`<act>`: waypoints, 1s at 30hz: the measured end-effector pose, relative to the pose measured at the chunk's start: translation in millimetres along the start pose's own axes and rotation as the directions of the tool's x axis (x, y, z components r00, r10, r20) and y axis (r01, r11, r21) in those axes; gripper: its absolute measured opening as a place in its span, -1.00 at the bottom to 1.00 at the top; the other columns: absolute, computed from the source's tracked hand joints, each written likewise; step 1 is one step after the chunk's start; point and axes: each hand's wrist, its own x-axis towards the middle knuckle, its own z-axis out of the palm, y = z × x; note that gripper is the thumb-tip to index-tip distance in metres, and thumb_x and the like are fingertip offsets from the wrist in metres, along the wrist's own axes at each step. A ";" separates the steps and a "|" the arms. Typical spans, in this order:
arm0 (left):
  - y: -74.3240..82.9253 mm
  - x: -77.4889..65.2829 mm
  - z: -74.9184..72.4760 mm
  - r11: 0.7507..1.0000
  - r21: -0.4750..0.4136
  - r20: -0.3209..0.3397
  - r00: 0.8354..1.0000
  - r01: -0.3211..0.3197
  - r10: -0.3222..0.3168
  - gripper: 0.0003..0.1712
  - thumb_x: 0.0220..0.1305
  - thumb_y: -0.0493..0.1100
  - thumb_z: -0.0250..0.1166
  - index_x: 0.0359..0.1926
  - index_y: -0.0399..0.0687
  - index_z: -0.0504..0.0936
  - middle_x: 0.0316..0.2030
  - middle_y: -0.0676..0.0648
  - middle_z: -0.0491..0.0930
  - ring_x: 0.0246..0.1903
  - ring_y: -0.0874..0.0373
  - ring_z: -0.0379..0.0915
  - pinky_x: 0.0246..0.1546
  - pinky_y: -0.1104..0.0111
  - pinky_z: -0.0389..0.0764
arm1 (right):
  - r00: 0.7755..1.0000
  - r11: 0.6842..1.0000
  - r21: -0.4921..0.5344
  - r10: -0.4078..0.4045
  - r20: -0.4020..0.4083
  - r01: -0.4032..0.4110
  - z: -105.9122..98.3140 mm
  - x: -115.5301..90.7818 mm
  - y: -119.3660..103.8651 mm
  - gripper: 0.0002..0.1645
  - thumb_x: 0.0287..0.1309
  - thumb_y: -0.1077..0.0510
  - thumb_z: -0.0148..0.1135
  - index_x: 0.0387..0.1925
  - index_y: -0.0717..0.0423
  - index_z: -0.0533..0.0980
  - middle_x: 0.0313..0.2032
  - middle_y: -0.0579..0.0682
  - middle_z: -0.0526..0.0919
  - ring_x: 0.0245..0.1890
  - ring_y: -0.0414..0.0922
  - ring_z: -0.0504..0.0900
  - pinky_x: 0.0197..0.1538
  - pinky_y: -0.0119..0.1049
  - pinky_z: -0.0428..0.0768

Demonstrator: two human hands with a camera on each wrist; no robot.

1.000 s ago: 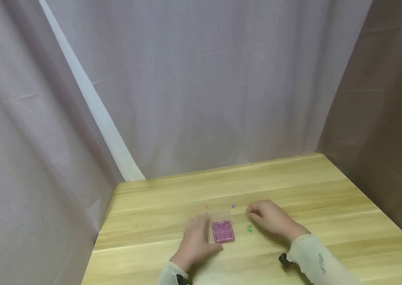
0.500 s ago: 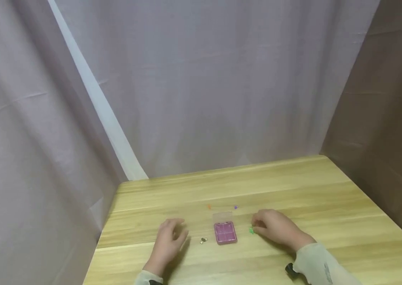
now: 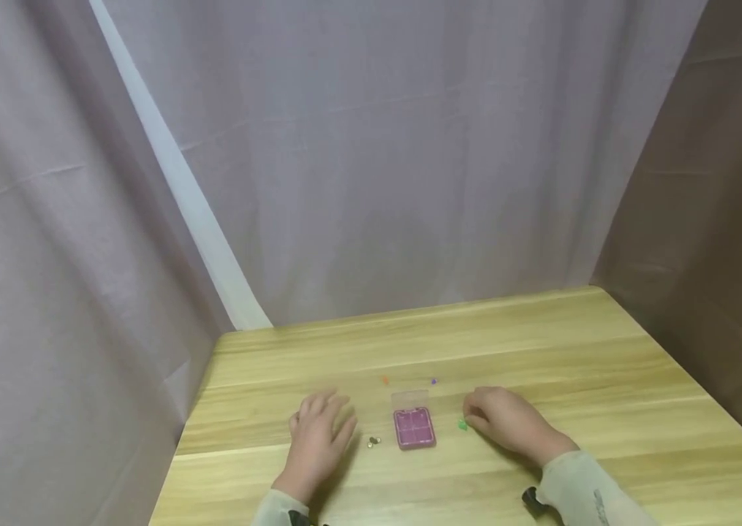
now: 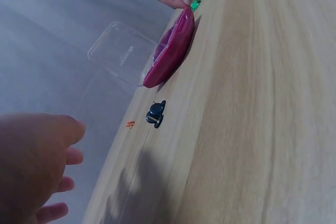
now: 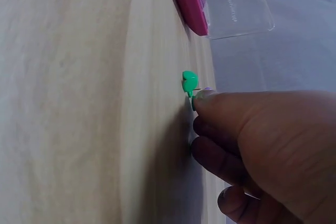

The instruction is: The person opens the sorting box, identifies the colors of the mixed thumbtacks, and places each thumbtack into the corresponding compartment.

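Mauve-grey curtains [image 3: 371,183] hang behind and left of the wood-grain surface [image 3: 515,332]; darker brownish fabric [image 3: 713,212] stands along its right.

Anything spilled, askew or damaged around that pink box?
Nothing stands out. The pink box sits flat on the table, its clear lid open, no damage visible. The black pieces, green pieces, and the orange and purple ones are outside it, but grouped by colour, so they look set out, not spilled.

Grn pcs [image 5: 189,81], blk pcs [image 4: 155,113] flank open box [image 3: 415,429].
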 end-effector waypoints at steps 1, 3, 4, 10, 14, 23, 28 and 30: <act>0.7 0.7 -0.8 1.000 0.001 0.002 1.000 -0.001 0.001 -0.50 0.30 0.12 0.26 0.21 0.11 0.55 0.33 -0.12 0.40 0.32 -0.03 0.07 0.17 -0.26 0.17 | 1.000 1.000 -0.004 0.003 -0.004 -0.003 -0.6 0.8 -0.6 -0.89 0.12 0.00 0.37 -0.44 -0.30 0.57 -0.47 -0.39 0.57 -0.42 -0.41 0.49 -0.21 -0.23 0.64; 2.2 1.2 -2.5 1.000 -0.019 0.019 1.000 0.013 -0.013 -0.51 0.31 0.11 0.26 0.21 0.11 0.55 0.34 -0.13 0.39 0.32 -0.04 0.08 0.18 -0.26 0.17 | 1.000 1.000 -0.005 0.013 -0.007 -0.013 -2.8 2.0 -2.5 -0.90 0.12 -0.01 0.37 -0.43 -0.31 0.57 -0.46 -0.40 0.57 -0.41 -0.41 0.49 -0.21 -0.23 0.64; 2.7 1.2 -2.8 0.999 -0.028 0.028 0.999 0.020 -0.019 -0.52 0.31 0.09 0.26 0.20 0.10 0.56 0.34 -0.13 0.39 0.31 -0.04 0.09 0.17 -0.26 0.18 | 1.000 1.000 -0.002 0.017 -0.010 -0.017 -3.9 2.6 -3.7 -0.90 0.12 -0.01 0.37 -0.42 -0.30 0.57 -0.46 -0.40 0.56 -0.41 -0.41 0.49 -0.21 -0.23 0.64; 5.3 1.1 -4.9 0.998 -0.065 0.034 0.999 0.022 -0.020 -0.58 0.29 0.04 0.28 0.14 0.07 0.59 0.32 -0.16 0.41 0.28 -0.04 0.12 0.16 -0.29 0.18 | 0.997 0.998 0.056 0.008 -0.074 -0.004 -13.3 8.2 -18.7 -0.91 0.13 0.05 0.37 -0.39 -0.26 0.59 -0.46 -0.40 0.54 -0.43 -0.39 0.48 -0.26 -0.22 0.63; 5.0 1.3 -4.0 0.998 -0.063 0.020 1.000 0.005 -0.004 -0.59 0.28 0.03 0.29 0.12 0.06 0.61 0.29 -0.17 0.43 0.27 -0.06 0.15 0.12 -0.27 0.20 | 0.994 0.997 0.049 -0.047 -0.101 0.052 -17.5 13.4 -36.4 -0.90 0.12 0.04 0.38 -0.39 -0.26 0.59 -0.44 -0.40 0.55 -0.40 -0.38 0.49 -0.25 -0.21 0.65; 0.7 -1.1 -2.7 0.998 -0.064 0.042 0.999 0.009 -0.006 -0.59 0.27 0.06 0.30 0.11 0.09 0.61 0.30 -0.15 0.43 0.28 -0.03 0.13 0.11 -0.23 0.21 | 0.997 0.994 0.073 -0.078 -0.026 0.080 -3.3 18.0 -63.0 -0.94 0.12 -0.03 0.37 -0.37 -0.28 0.61 -0.37 -0.39 0.59 -0.36 -0.38 0.50 -0.20 -0.20 0.63; -1.3 -1.8 -2.2 0.998 -0.063 0.060 0.998 0.020 -0.017 -0.59 0.27 0.07 0.29 0.11 0.11 0.61 0.30 -0.13 0.43 0.28 0.00 0.11 0.13 -0.20 0.21 | 0.988 0.989 0.011 -0.149 -0.030 0.150 8.3 17.9 -69.9 -0.92 0.09 -0.04 0.38 -0.37 -0.27 0.60 -0.37 -0.38 0.62 -0.37 -0.38 0.51 -0.23 -0.20 0.66; -2.3 -1.5 -1.9 0.998 -0.056 0.052 0.999 0.017 -0.014 -0.60 0.27 0.07 0.30 0.10 0.12 0.61 0.29 -0.12 0.44 0.28 0.01 0.12 0.13 -0.18 0.21 | 0.985 0.986 -0.001 -0.169 -0.033 0.169 12.9 19.3 -71.9 -0.92 0.08 -0.04 0.39 -0.38 -0.26 0.61 -0.37 -0.36 0.64 -0.36 -0.37 0.53 -0.22 -0.19 0.67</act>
